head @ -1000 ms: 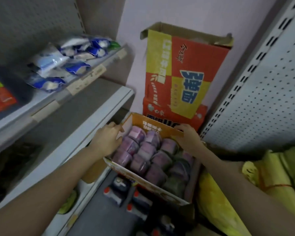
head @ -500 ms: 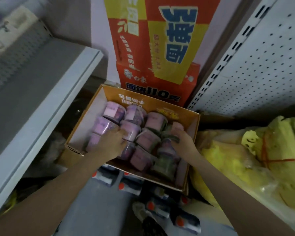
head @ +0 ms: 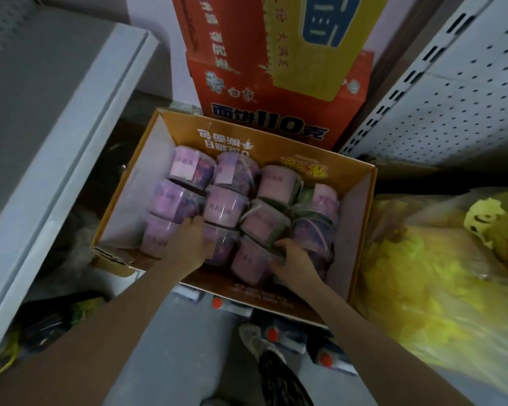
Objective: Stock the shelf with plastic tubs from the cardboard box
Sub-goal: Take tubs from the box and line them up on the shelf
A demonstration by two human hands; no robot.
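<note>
Both hands are down inside the open cardboard box point(head: 359, 230), which stands just right of the shelf point(head: 71, 142). The plastic tubs point(head: 223, 206) (purple, with pale labels) lie packed in rows on their sides and fill the box, apart from a bare strip along its left wall.

The left hand point(head: 192, 243) lies over the near-left tubs. Its fingers point(head: 189, 224) bend down into the gap between two of them and the thumb is spread to the right. The hand covers what is under it, so I cannot tell whether the fingers have closed on a tub.

The right hand point(head: 295, 260) is at the near-right of the rows. Its fingers point(head: 280, 244) curl over the upper edge of the front tub point(head: 250, 263) and hold it. That tub sits in the box, touching its neighbours.

Beyond the fingers, behind the box's far wall, stands a red carton point(head: 276, 92) with blue print. Left of the left fingers, well apart from them, runs the shelf's white front edge. Right of the right fingers, past the box wall, lies a yellow plastic bag point(head: 423, 273), with a white pegboard panel point(head: 452, 112) rising beyond it. Nearer than the fingers, under the box's near edge, are red-capped bottles point(head: 272, 334) and, beside them, a shoe point(head: 251, 339).
</note>
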